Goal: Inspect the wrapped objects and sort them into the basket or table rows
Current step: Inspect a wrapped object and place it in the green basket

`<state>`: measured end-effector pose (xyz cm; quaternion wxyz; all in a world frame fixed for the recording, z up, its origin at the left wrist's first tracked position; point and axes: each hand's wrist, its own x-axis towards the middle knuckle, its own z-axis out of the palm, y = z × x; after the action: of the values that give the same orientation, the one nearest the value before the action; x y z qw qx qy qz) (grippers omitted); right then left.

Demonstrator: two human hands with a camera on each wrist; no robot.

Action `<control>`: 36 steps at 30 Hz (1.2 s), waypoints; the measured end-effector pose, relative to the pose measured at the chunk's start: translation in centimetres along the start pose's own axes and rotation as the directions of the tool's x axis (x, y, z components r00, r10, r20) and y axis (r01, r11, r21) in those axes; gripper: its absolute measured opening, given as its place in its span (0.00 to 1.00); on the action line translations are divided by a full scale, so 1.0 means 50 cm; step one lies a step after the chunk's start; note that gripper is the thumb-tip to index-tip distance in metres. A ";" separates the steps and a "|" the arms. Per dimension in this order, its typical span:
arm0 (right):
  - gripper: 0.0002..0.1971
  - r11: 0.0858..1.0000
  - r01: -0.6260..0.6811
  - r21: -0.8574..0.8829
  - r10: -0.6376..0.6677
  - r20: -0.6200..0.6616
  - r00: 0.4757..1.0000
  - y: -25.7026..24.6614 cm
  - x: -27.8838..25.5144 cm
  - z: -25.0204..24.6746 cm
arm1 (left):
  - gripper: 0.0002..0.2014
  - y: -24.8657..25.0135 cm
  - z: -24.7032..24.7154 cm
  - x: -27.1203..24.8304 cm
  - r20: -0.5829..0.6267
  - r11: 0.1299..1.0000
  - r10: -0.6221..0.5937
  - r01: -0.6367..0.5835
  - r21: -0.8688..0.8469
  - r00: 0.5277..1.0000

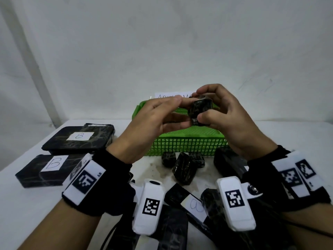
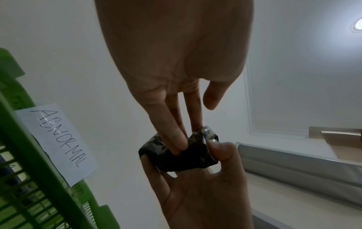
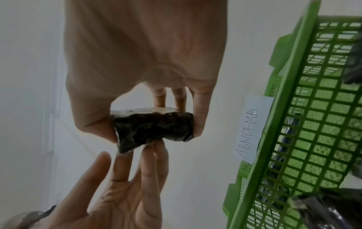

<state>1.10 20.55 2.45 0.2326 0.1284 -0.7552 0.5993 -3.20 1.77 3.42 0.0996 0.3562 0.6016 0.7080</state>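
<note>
I have a small black wrapped object [image 1: 199, 112] raised in both hands above the green basket [image 1: 185, 145], out over its middle and closer to its far wall than to me. My right hand [image 1: 232, 123] grasps it: in the right wrist view the thumb clamps one end and the curled fingers [image 3: 199, 117] clamp the other, so the bundle [image 3: 152, 130] sits crosswise just beyond the palm. My left hand [image 1: 149, 121] is not clenched. Its fingers are nearly straight, and their tips [image 2: 176, 144] press into the creased wrapping from the opposite side, as the left wrist view shows; the thumb lies under the object in the head view. The object [image 2: 176, 153] therefore hangs between the two sets of fingertips, touching both hands and clear of the basket.

A white paper label [image 2: 58, 142] reading ABNORMAL is fixed to the basket's far rim. On the white table [image 1: 27, 204], more dark wrapped pieces [image 1: 183, 168] lie just in front of the basket's near wall. To the left sit two flat black wrapped packs [image 1: 77, 139] with white tags marked B, one behind the other. Another tagged wrapped pack [image 1: 189, 202] lies close to me between my wrists, partly hidden by the wrist cameras.
</note>
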 end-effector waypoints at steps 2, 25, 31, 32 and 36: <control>0.28 0.997 0.047 -0.065 -0.049 -0.030 0.998 -0.002 -0.002 0.003 | 0.18 0.003 0.003 0.000 0.000 0.999 -0.028 0.028 -0.028 1.000; 0.24 0.999 -0.021 -0.026 0.020 -0.045 0.999 0.016 0.006 0.000 | 0.21 -0.024 0.006 0.000 -0.007 0.950 -0.042 0.042 0.308 0.999; 0.22 0.982 0.078 -0.175 -0.103 -0.140 0.985 0.006 0.004 -0.002 | 0.21 -0.028 0.008 0.001 -0.034 0.936 -0.046 0.055 0.349 0.998; 0.23 0.982 0.081 -0.173 -0.105 -0.137 0.985 0.004 0.006 -0.005 | 0.19 -0.030 0.008 0.001 -0.044 0.935 -0.053 0.065 0.348 0.998; 0.22 0.988 0.102 -0.114 -0.117 -0.128 0.985 -0.003 0.006 -0.009 | 0.13 -0.031 0.008 0.001 -0.037 0.951 -0.162 0.166 0.262 0.986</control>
<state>1.01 20.97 2.82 0.3223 0.1164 -0.7606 0.5515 -3.43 2.47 2.03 0.1051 0.3097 0.7190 0.6133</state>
